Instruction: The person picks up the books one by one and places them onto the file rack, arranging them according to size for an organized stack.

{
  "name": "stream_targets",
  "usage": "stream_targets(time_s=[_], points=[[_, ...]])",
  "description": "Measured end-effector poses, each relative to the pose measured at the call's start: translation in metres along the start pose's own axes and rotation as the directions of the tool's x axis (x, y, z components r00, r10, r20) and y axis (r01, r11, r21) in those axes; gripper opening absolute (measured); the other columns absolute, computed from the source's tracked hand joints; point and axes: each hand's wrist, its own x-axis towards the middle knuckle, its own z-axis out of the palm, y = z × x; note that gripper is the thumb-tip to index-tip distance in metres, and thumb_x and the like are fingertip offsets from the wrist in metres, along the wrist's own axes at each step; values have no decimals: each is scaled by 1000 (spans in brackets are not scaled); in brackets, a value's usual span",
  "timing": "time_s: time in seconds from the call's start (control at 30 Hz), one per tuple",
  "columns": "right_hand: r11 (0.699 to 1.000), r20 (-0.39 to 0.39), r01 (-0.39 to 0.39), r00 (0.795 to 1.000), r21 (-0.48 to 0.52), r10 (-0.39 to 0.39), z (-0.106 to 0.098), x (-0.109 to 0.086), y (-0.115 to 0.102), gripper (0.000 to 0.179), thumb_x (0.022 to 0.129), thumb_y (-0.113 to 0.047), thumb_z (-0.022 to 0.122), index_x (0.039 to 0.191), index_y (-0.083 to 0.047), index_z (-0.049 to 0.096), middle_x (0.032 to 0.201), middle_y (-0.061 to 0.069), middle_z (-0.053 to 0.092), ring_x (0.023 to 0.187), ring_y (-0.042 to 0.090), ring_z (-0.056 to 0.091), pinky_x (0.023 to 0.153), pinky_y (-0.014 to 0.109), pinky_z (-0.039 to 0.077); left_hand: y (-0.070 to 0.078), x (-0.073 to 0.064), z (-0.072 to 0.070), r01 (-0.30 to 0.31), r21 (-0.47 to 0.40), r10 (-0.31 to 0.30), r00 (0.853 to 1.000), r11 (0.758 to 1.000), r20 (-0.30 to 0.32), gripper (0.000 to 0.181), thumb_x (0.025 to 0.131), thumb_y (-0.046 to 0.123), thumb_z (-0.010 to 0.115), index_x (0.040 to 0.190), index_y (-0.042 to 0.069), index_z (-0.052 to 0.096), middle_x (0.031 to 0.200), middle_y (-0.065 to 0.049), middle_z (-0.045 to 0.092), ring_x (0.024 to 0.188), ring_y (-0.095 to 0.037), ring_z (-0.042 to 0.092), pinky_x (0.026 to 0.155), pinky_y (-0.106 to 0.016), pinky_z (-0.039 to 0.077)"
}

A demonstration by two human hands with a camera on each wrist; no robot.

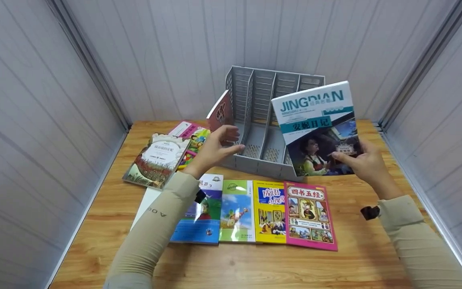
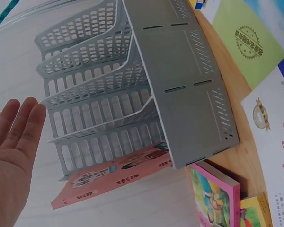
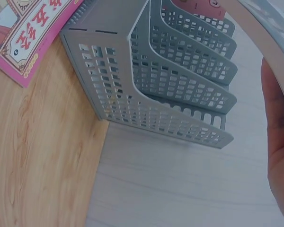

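Note:
My right hand (image 1: pixel 369 162) grips a paperback book (image 1: pixel 319 124) by its lower right edge, thumb on the cover. The book has a white and teal top and a dark picture below, and is held up before the right part of a grey plastic file rack (image 1: pixel 247 165). A pink book (image 1: pixel 221 112) stands in the rack's leftmost slot. My left hand (image 1: pixel 219 148) is near that slot, fingers extended and holding nothing; the left wrist view shows the hand (image 2: pixel 12 156) apart from the rack. In the right wrist view, only part of the held book (image 3: pixel 267 42) shows.
On the wooden table (image 1: pixel 235 265), a blue book (image 1: pixel 203 224), a green book (image 1: pixel 237 216), a yellow book (image 1: pixel 269 216) and a red-pink book (image 1: pixel 309 216) lie in a row. At left, a landscape-covered book (image 1: pixel 157 160) overlaps a pink-edged book (image 1: pixel 197 136). Panelled walls (image 1: pixel 167 60) enclose the table.

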Motion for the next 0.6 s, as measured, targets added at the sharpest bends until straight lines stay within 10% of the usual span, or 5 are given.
stream_targets(time_s=[0.4, 0.6], points=[[983, 130, 182, 975, 4, -180, 22, -3, -11, 44, 91, 7, 82, 133, 6, 70, 109, -22, 75, 93, -1, 73, 78, 14, 58, 11, -1, -2, -43, -10, 44, 998, 999, 38, 58, 96, 19, 85, 145, 3, 60, 141, -19, 69, 128, -35, 70, 112, -53, 56], [987, 210, 155, 967, -37, -144, 30, -5, -15, 35, 92, 0, 84, 126, 2, 74, 106, 11, 81, 87, 0, 72, 74, 17, 58, 16, -4, -1, -67, -14, 68, 994, 998, 82, 57, 96, 22, 85, 145, 6, 60, 139, -15, 70, 125, -32, 71, 112, -57, 56]])
